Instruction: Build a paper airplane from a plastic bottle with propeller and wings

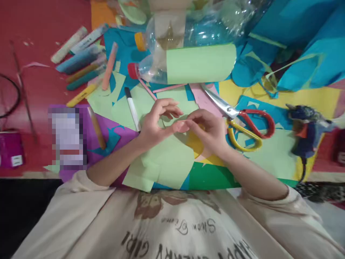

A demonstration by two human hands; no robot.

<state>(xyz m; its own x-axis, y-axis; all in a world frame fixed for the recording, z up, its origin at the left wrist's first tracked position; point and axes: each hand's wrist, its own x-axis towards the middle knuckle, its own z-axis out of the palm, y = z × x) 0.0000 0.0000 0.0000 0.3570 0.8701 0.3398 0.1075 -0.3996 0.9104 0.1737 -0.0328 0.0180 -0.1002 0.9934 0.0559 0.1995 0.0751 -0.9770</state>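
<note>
Two bare hands are meeting above the middle of the paper-covered bench (37, 93), with one small pink piece (181, 126) sitting between them. The right hand (211, 131) is pinching this piece between thumb and forefinger, while the left hand (155, 124) is curving loosely, its thumb touching the piece and its fingers standing apart from that thumb. One pair of scissors (230, 112), with one red and one yellow handle, is lying just beside the right hand. One glue gun (303, 131) is resting farther right. Beyond the hands, at least two clear bottles are lying sideways, one showing an orange cap (140, 41), the other a red cap (133, 71) and a pale green paper wrap (201, 64). Two thin pink strips (170, 88) are lying near them. One black-capped marker (132, 108) is lying near the left hand, and about seven more markers (78, 59) are clustering at upper left.
</note>
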